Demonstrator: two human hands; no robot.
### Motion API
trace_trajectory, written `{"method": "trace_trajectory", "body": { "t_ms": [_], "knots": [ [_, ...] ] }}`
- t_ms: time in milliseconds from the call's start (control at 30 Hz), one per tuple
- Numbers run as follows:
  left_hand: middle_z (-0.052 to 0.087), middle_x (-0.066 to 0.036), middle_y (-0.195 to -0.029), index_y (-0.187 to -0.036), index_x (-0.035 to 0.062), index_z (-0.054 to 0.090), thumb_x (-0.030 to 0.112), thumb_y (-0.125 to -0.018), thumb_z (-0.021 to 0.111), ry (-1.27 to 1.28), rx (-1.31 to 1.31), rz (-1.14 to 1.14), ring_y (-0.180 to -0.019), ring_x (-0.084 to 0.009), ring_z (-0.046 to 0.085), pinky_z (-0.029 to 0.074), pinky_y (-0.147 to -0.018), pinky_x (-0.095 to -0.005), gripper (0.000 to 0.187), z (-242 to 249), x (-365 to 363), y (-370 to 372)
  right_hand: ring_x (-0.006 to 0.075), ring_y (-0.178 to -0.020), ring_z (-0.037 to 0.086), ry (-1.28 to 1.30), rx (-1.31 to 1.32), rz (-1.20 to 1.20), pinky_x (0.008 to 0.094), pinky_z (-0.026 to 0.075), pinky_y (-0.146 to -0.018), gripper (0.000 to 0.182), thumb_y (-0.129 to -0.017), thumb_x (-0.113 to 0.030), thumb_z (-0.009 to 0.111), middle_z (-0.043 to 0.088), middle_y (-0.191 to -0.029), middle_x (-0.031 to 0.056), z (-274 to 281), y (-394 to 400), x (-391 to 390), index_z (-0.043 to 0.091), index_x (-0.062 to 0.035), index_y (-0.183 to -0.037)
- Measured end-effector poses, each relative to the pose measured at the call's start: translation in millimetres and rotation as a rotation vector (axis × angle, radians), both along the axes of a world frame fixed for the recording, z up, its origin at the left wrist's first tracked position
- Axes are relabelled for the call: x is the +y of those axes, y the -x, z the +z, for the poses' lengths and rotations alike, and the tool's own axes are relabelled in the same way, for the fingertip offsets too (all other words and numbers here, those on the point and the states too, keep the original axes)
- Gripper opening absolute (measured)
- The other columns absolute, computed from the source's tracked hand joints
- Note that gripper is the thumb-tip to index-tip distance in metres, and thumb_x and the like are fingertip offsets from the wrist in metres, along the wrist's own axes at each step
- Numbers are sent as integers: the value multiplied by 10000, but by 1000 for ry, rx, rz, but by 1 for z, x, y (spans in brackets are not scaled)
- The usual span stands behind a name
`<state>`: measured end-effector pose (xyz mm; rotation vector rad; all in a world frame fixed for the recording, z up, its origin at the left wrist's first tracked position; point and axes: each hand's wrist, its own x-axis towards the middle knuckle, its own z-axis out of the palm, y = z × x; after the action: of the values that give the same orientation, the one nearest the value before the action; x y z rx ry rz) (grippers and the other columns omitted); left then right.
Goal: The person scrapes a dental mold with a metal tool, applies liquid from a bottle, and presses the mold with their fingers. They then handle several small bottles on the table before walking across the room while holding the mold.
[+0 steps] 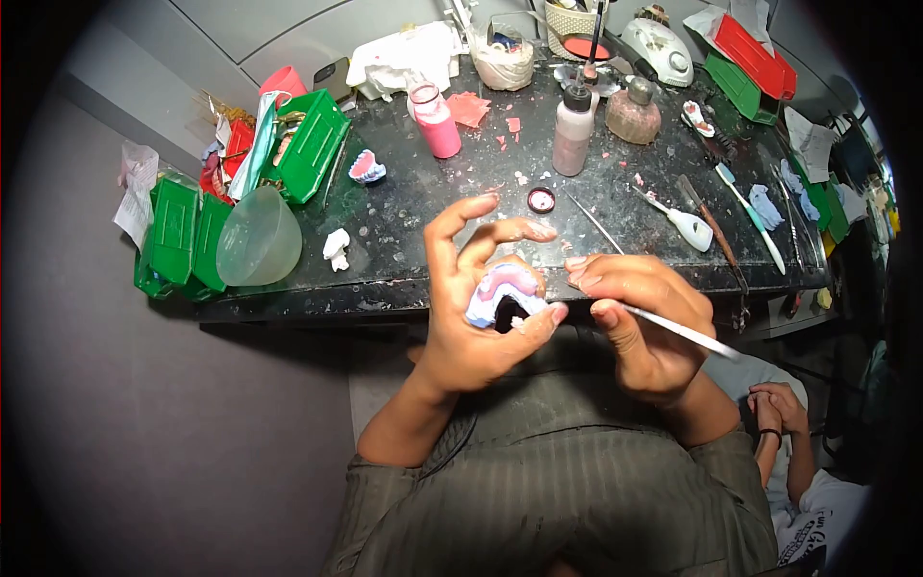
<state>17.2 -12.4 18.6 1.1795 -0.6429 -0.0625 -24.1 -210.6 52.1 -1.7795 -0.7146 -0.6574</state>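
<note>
Denture model (502, 291), pink wax on a pale cast, sits clamped in the left hand (471, 308) just in front of the black worktable's (404, 240) near edge, its arch facing up. Right hand (639, 322) pinches a thin brush (683, 332) whose long axis runs sideways, tip toward the model. Both hands nearly touch, the right just beside the model.

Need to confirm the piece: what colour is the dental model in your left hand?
Pink on top over a pale bluish-white base: the dental model in the left hand, seen in the head view.
</note>
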Motion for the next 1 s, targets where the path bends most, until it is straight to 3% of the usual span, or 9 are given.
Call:
{"method": "trace_trajectory", "body": {
  "t_ms": [33, 200, 367, 467, 633, 833, 1000],
  "knots": [
    [545, -248, -1342, -1524, 50, 174, -85, -780, 798, -71, -119, 140, -944, -125, 645, 533, -817, -274, 981, -2, -3, 2, 304, -923, 749, 46, -45, -44, 371, 600, -825, 124, -934, -16, 729, 741, -997, 185, 0, 2, 3, 704, 40, -1041],
    [423, -309, -1435, -1496, 7, 189, -90, -802, 729, -17, -396, 225, -1019, -213, 651, 549, -850, -319, 885, -17, -9, 3, 351, -941, 753, 163, -238, -84, 396, 641, -798, 207, -906, -31, 745, 717, -1050, 211, -9, 2, 15, 699, 83, -1072],
    [411, -346, -1439, -1474, 10, 205, -68, -815, 718, 3, -502, 292, -1094, -293, 669, 565, -889, -346, 839, -20, -14, 4, 359, -952, 752, 172, -300, -100, 434, 650, -843, 203, -907, -52, 751, 717, -1042, 215, -16, 5, 24, 703, 81, -1053],
    [443, -339, -1407, -1475, 17, 202, -1, -848, 754, -38, -578, 384, -1148, -331, 652, 557, -927, -383, 836, -24, -15, 3, 355, -942, 753, 193, -335, -101, 453, 651, -844, 206, -920, -73, 745, 716, -1023, 209, -14, 4, 26, 706, 87, -1044],
    [573, -269, -1251, -1461, 30, 221, 242, -904, 820, -26, -590, 423, -1253, -397, 590, 496, -1030, -474, 845, -26, -19, 6, 352, -943, 749, 252, -355, -105, 463, 645, -856, 225, -909, -78, 751, 716, -1020, 210, -14, 6, 26, 704, 91, -1052],
    [649, -192, -1118, -1436, 38, 244, 328, -929, 790, -49, -588, 434, -1241, -401, 581, 450, -1076, -511, 799, -25, -20, 8, 358, -959, 745, 279, -385, -129, 473, 639, -868, 224, -910, -73, 735, 716, -1029, 222, -15, 5, 28, 701, 100, -1047],
    [655, -187, -1113, -1428, 35, 249, 352, -929, 787, -73, -603, 453, -1237, -397, 576, 435, -1087, -521, 799, -27, -19, 8, 358, -961, 743, 278, -405, -132, 475, 636, -871, 204, -914, -58, 719, 713, -1014, 221, -17, 5, 29, 695, 110, -1027]
  ]
}}
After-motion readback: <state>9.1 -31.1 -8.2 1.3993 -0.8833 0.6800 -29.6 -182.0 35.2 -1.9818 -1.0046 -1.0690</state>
